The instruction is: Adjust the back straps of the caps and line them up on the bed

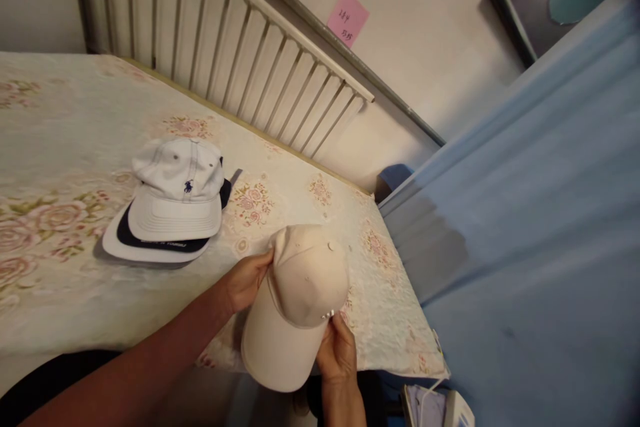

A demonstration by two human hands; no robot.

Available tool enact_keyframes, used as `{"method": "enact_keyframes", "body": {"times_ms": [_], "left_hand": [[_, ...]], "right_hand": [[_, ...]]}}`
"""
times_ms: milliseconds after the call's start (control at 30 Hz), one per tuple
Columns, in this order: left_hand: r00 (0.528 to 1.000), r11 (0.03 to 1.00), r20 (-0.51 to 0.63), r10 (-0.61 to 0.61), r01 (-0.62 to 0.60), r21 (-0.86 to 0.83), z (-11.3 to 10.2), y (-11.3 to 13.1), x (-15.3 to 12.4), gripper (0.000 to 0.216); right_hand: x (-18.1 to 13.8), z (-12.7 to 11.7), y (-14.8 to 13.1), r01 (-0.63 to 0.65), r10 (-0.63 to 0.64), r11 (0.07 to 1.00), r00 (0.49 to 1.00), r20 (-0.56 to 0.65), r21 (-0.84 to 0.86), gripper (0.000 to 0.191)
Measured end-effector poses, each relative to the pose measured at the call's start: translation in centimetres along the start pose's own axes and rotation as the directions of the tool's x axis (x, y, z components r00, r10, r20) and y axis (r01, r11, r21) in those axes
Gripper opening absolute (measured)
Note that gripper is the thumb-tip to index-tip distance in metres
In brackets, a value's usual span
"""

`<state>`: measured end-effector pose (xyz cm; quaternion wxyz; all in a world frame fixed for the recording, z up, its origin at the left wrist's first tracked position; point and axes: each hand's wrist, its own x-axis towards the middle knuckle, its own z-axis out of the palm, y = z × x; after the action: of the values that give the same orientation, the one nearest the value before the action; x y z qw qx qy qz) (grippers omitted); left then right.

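Observation:
A beige baseball cap [299, 293] is held over the near corner of the bed, crown away from me, brim toward me. My left hand [246, 278] grips the cap's left side, fingers curled on its edge. My right hand [338, 352] pinches the cap's right side where the brim meets the crown. Farther left on the bed lies a white cap with a small dark logo [177, 185], stacked on a dark-and-white cap [150, 245].
The bed [65, 147] has a pale floral cover. A white slatted headboard [225, 47] leans against the wall, with a pink sticky note [347, 18] above it. A blue curtain or cloth [540, 233] fills the right. A white object [440, 408] lies on the floor.

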<state>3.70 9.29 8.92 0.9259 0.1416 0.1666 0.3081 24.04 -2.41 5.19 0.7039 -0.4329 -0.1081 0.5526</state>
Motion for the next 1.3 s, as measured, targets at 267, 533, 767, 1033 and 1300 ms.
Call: {"method": "enact_keyframes", "body": {"times_ms": [267, 533, 767, 1033, 1300], "left_hand": [[0.993, 0.997, -0.093, 0.073, -0.076, -0.030, 0.0, 0.4, 0.1, 0.037], [0.966, 0.968, -0.110, 0.234, -0.243, -0.068, -0.6, 0.4, 0.6, 0.022], [0.974, 0.981, -0.121, 0.191, -0.193, -0.002, -0.4, 0.4, 0.4, 0.020], [0.975, 0.977, -0.073, 0.211, -0.213, -0.029, -1.0, 0.6, 0.5, 0.019], [0.959, 0.956, -0.043, 0.279, -0.282, -0.082, -1.3, 0.8, 0.6, 0.019]], "right_hand": [[0.6, -0.9, 0.1, 0.038, -0.040, 0.995, 0.999, -0.015, -0.095, 0.028], [0.3, -0.8, 0.0, 0.070, -0.070, 0.991, 0.998, 0.002, -0.117, 0.031], [0.7, -1.1, -0.3, 0.080, -0.077, 0.986, 0.997, 0.030, -0.148, 0.027], [1.7, -1.2, -1.0, 0.076, -0.070, 0.987, 0.996, 0.049, -0.143, 0.026], [1.9, -0.9, -0.5, 0.004, -0.004, 0.998, 1.000, 0.001, 0.066, 0.023]]}}
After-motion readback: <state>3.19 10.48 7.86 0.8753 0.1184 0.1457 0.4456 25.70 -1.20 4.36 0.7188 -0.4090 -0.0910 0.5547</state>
